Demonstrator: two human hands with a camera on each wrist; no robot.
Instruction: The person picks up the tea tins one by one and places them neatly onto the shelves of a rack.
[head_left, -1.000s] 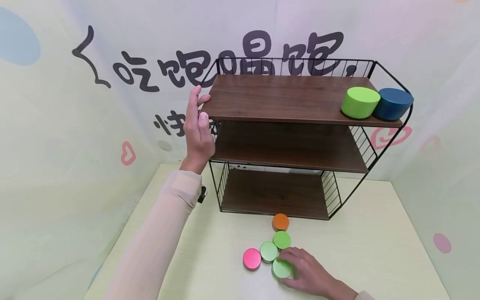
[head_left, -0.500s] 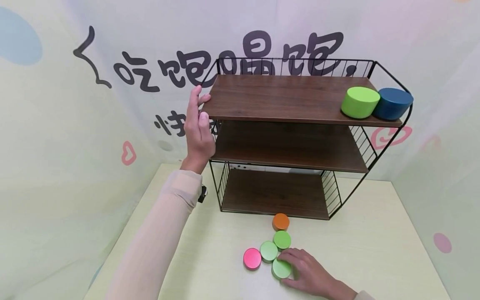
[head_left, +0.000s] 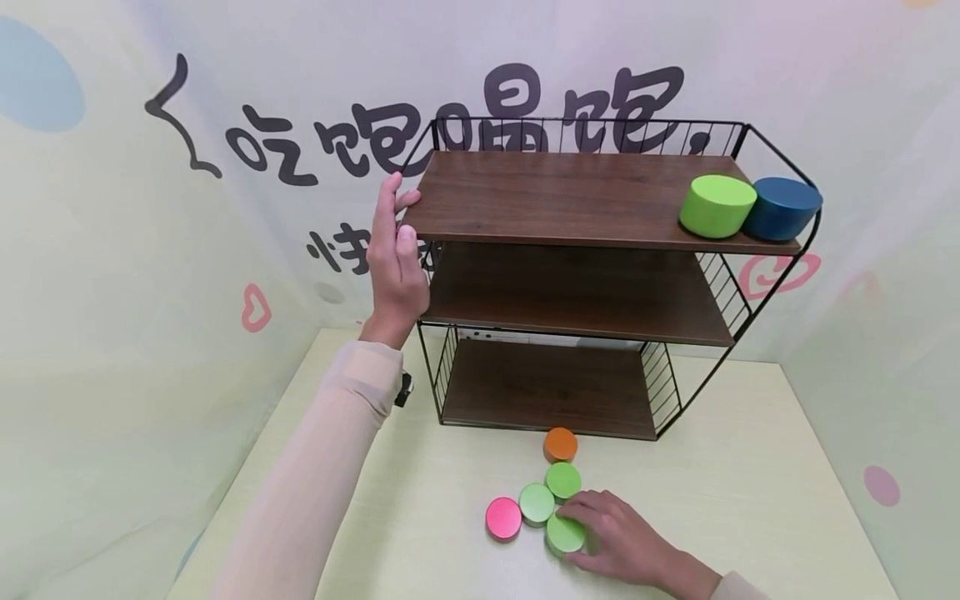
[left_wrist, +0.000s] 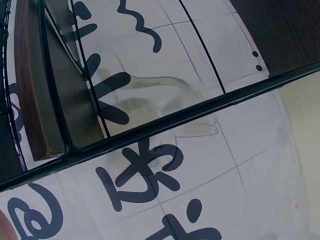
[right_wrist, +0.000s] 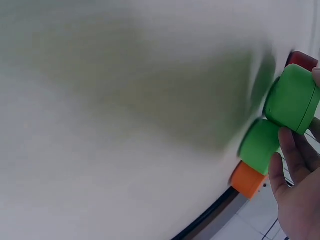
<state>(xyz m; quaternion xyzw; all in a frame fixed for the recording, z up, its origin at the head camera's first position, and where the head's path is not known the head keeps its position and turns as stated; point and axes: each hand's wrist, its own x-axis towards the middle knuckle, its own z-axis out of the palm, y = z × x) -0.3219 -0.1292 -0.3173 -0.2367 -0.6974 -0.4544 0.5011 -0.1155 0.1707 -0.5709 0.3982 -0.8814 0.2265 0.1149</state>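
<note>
My right hand pinches a light green round tin between thumb and fingers, at the front of the table. In the right wrist view a seam runs round this tin. Beside it lie a pale green tin, a green tin, an orange tin and a pink tin. My left hand, fingers mostly straight, touches the left side of the black wire-framed shelf rack at its top board. Only a sliver of that hand shows in the left wrist view.
On the top board's right end stand a bright green tin and a dark blue tin, side by side. A middle board and a bottom board lie below. The pale table meets a printed cloth backdrop.
The light green tin in my right hand has shifted slightly, away from the pale green tin. My left hand and the other tins look unmoved.
</note>
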